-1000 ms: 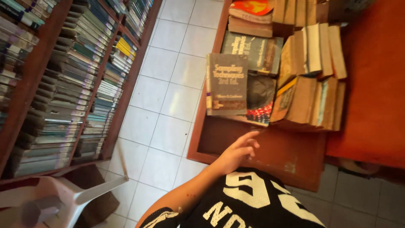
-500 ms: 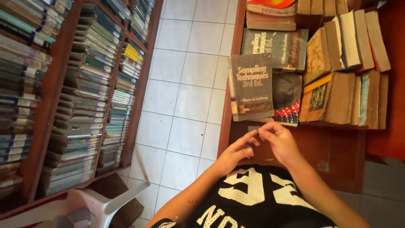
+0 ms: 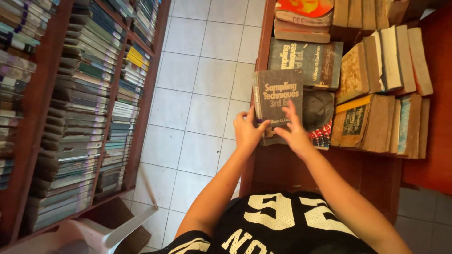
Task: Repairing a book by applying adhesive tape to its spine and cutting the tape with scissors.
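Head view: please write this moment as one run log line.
left hand: grips grey book | right hand: on cover | book: on wooden table

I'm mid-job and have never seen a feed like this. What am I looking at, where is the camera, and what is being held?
There is no machine: the camera sits on a person's head and looks down past a black printed shirt at their own two bare hands. The left hand and right hand both grip the lower edge of a grey paperback book. It lies on a stack on a wooden table crowded with old worn books. On the left, across a white tiled floor, stands a bookshelf packed full.
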